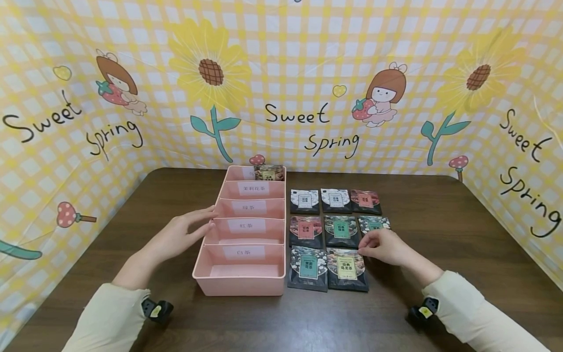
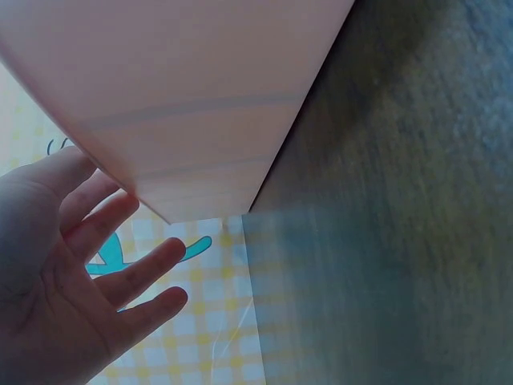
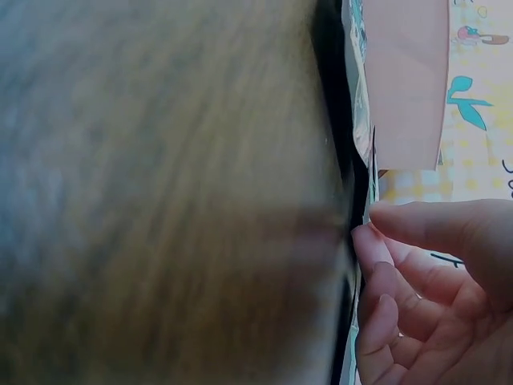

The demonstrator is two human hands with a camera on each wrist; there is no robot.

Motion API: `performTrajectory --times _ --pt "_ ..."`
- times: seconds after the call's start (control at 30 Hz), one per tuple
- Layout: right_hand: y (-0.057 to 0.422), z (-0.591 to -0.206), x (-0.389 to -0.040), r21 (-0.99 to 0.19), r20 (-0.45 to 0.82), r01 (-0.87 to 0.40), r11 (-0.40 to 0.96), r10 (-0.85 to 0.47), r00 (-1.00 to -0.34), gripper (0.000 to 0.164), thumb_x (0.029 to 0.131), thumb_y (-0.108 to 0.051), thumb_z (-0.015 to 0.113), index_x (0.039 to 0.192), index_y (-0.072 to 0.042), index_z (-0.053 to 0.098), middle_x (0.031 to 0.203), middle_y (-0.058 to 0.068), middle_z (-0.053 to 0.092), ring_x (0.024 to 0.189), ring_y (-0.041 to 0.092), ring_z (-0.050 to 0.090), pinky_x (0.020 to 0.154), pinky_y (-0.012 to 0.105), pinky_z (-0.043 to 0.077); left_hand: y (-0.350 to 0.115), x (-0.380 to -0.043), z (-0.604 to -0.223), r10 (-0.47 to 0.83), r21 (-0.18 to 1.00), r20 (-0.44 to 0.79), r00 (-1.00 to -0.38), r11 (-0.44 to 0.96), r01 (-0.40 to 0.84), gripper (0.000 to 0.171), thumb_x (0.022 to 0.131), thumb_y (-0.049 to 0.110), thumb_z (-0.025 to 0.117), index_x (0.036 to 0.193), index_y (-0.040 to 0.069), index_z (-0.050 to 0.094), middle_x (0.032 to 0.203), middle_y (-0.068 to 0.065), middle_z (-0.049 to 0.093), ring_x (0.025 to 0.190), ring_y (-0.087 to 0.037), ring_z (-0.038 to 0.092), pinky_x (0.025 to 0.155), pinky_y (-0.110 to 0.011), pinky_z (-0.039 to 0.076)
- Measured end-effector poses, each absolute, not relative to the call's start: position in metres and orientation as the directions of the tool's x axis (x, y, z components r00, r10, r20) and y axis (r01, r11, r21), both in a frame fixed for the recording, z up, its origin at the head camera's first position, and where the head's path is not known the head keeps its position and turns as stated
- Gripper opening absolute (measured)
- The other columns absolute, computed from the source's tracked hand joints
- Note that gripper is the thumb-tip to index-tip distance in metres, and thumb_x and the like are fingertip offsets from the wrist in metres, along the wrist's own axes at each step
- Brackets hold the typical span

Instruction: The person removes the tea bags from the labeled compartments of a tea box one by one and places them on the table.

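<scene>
The left hand (image 1: 176, 235) rests its fingertips on the left rim of a pink divided box (image 1: 241, 287), its fingers spread and fairly straight. Paper labels mark the compartments. In the left wrist view, the fingers (image 2: 112, 220) lie along the box's edge. Thumb and index finger of the right hand (image 1: 388, 247) pinch the upper right corner of a yellow-labelled tea sachet (image 1: 346, 270) in the front row. The right wrist view has that thumb (image 3: 421, 224) and the curled fingers at the sachet's edge. Behind this hand lies a green-labelled sachet (image 1: 374, 223), partly covered by it.
Several more tea sachets lie in rows right of the box, among them a teal-labelled one (image 1: 308, 268), a red one (image 1: 305, 231) and a white one (image 1: 304, 201). Another sachet (image 1: 269, 172) stands in the rear compartment. A checked cloth (image 1: 281, 63) encloses the wooden table (image 1: 246, 322).
</scene>
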State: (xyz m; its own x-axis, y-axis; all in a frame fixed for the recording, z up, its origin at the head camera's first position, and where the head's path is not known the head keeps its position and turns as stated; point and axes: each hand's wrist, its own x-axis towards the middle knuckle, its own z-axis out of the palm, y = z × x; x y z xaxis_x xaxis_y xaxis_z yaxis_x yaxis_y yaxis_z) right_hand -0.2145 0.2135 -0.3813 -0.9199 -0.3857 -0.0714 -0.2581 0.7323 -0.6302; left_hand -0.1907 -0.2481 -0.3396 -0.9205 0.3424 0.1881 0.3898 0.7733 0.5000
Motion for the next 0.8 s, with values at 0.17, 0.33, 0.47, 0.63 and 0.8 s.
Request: performTrajectory --times 0.17,0.33,0.47,0.63,0.8 --pt "0.213 -0.378 -0.214 -0.617 -0.069 -0.249 0.746 -0.367 -0.928 0.01 0.082 -0.016 0.069 0.082 -0.006 0.068 0.073 0.002 0.067 0.063 0.009 0.051 0.056 0.024 0.043 -0.248 -0.192 -0.34 0.353 0.494 0.199 -0.914 0.77 0.405 0.038 0.093 0.025 0.057 0.126 0.006 0.058 0.138 -0.019 0.049 0.127 -0.04 0.046 0.102 -0.056 0.038" --pt "0.213 -0.374 -0.216 -0.606 -0.057 -0.267 0.749 -0.376 -0.925 0.009 0.083 -0.014 0.068 0.083 -0.005 0.068 0.075 0.003 0.066 0.064 0.009 0.051 0.056 0.024 0.043 -0.248 -0.192 -0.341 0.349 0.493 0.205 -0.914 0.77 0.405 0.037 0.094 0.024 0.056 0.126 0.006 0.058 0.138 -0.018 0.05 0.127 -0.039 0.047 0.103 -0.055 0.038" --pt "0.212 -0.367 -0.219 -0.586 -0.033 -0.293 0.756 -0.384 -0.923 0.009 0.084 -0.015 0.067 0.084 -0.007 0.068 0.078 0.003 0.067 0.068 0.009 0.053 0.057 0.023 0.044 -0.248 -0.193 -0.343 0.349 0.493 0.207 -0.914 0.77 0.405 0.037 0.094 0.023 0.056 0.126 0.005 0.058 0.138 -0.018 0.05 0.127 -0.039 0.047 0.103 -0.054 0.037" --pt "0.209 -0.356 -0.221 -0.59 -0.007 -0.311 0.745 -0.39 -0.921 0.008 0.084 -0.016 0.067 0.085 -0.007 0.069 0.082 0.005 0.069 0.072 0.01 0.057 0.06 0.025 0.046 -0.248 -0.194 -0.343 0.355 0.491 0.208 -0.911 0.768 0.411 0.037 0.094 0.023 0.056 0.126 0.005 0.058 0.138 -0.018 0.05 0.127 -0.039 0.047 0.103 -0.055 0.038" --pt "0.203 -0.348 -0.224 -0.601 -0.003 -0.314 0.735 -0.395 -0.919 0.009 0.085 -0.017 0.066 0.086 -0.008 0.069 0.086 0.005 0.069 0.074 0.011 0.059 0.061 0.026 0.048 -0.249 -0.194 -0.341 0.359 0.488 0.193 -0.913 0.772 0.407 0.038 0.094 0.024 0.056 0.127 0.005 0.057 0.138 -0.018 0.049 0.128 -0.039 0.046 0.104 -0.055 0.037"
